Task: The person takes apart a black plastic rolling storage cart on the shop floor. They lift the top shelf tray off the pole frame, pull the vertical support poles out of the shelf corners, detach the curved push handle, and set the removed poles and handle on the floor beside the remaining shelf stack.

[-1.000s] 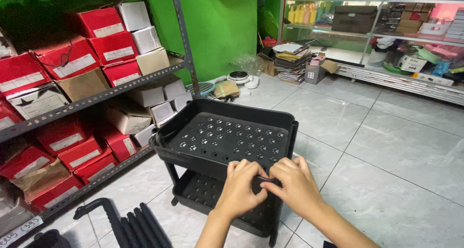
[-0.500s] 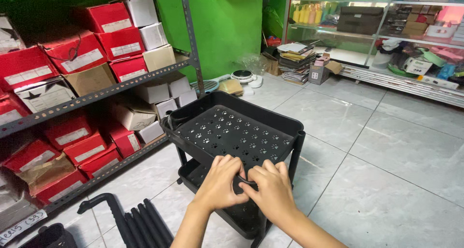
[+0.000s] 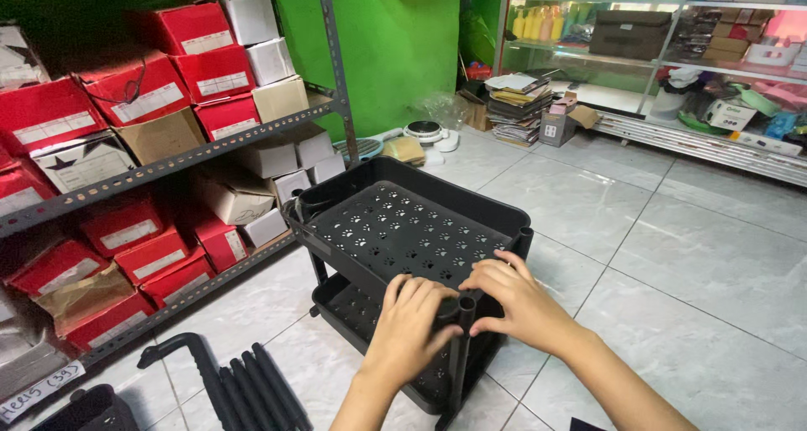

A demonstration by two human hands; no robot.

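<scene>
At lower centre of the frame, the left hand [image 3: 409,323] and right hand [image 3: 514,301] are curling their fingers around the black cart [image 3: 403,229]'s upright corner post [image 3: 460,347], flanking it equally close.

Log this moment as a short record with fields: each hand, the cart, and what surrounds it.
left hand: on the near rim of the cart's top tray, fingers curled against the corner post
right hand: on the same rim, just right of that post
cart: black plastic cart, two perforated trays in view, standing on the tiled floor
left of cart: metal shelving stacked with red and white boxes
near bottom: loose black tubes lying on the floor
</scene>
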